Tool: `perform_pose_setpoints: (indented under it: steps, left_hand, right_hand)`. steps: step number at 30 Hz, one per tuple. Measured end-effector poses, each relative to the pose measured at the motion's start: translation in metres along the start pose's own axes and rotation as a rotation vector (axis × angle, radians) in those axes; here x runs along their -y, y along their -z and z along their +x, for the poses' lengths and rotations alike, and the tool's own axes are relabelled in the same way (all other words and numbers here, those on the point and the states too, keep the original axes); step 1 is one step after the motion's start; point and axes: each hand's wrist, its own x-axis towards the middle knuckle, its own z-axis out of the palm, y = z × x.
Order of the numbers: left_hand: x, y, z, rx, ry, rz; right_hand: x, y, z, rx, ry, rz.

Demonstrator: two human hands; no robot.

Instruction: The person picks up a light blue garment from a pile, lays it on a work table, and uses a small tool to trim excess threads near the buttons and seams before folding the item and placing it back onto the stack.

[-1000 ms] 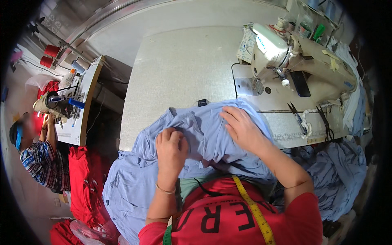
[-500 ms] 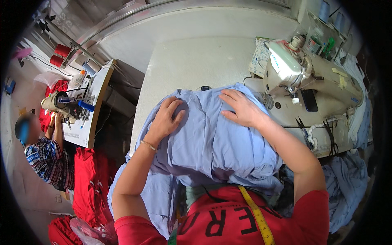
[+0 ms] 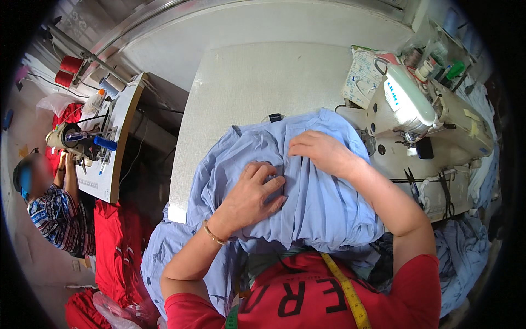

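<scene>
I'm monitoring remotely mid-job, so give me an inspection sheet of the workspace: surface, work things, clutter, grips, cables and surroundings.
Surface: pale, flat sewing table, its near edge partly covered.
Work things: wrinkled light-blue fabric garment with a small dark label at its far edge.
Clutter: long black scissors and smaller dark metal snips lie right of the garment; flat dark phone partly hidden by the beige sewing machine.
Grips: bare left grip and bare right grip both loosely curled on the garment; whether they pinch it is unclear.
Cables: thin pale cord hangs below the white neighbouring table.
Surroundings: co-worker in patterned top at another sewing machine; long red cloth nearby.
</scene>
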Motion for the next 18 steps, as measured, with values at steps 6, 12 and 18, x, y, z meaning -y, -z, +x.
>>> perform_pose_setpoints:
  steps: [6,12,18]
  left_hand:
    - [-0.013,-0.007,-0.007,-0.036,0.015,0.105]
    - [-0.020,-0.016,-0.016,-0.057,0.043,0.130]
    - [-0.025,-0.017,-0.012,-0.064,0.126,0.118]
  right_hand:
    - [0.036,0.000,0.014,-0.108,-0.280,0.122]
    - [0.034,-0.019,0.018,-0.227,-0.317,0.022]
    - [0.031,-0.022,0.013,-0.225,-0.330,0.109]
